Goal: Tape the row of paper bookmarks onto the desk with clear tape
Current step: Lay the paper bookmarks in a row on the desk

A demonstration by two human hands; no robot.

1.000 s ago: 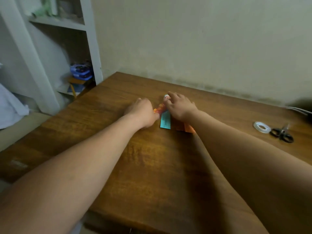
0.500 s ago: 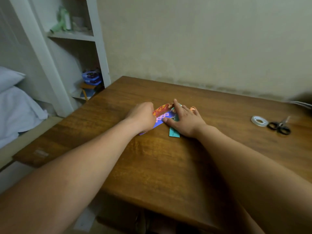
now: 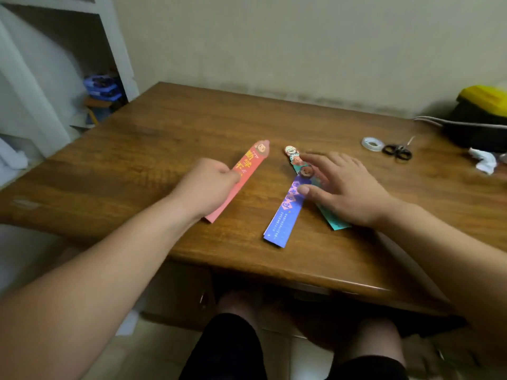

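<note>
A red bookmark [image 3: 248,168] lies on the wooden desk [image 3: 153,149], and my left hand [image 3: 207,189] pinches its lower half between thumb and fingers. A purple bookmark [image 3: 285,215] lies to its right, angled toward me. My right hand [image 3: 345,190] rests flat with fingers spread on the purple one and on a teal bookmark [image 3: 333,222] partly hidden under the palm. Cartoon-head tops of these bookmarks [image 3: 295,156] stick out past my fingertips. A roll of clear tape [image 3: 372,144] sits at the back right, away from both hands.
Black scissors [image 3: 397,152] lie right beside the tape. A black and yellow box [image 3: 482,116] with a grey cable and crumpled white paper [image 3: 484,160] occupy the right end. White shelves [image 3: 90,64] stand left of the desk. My knees are under the front edge.
The bookmarks were bunched together under both hands; now my left hand has pulled the red one off to the left, and the purple and teal ones are fanned out under my right hand.
</note>
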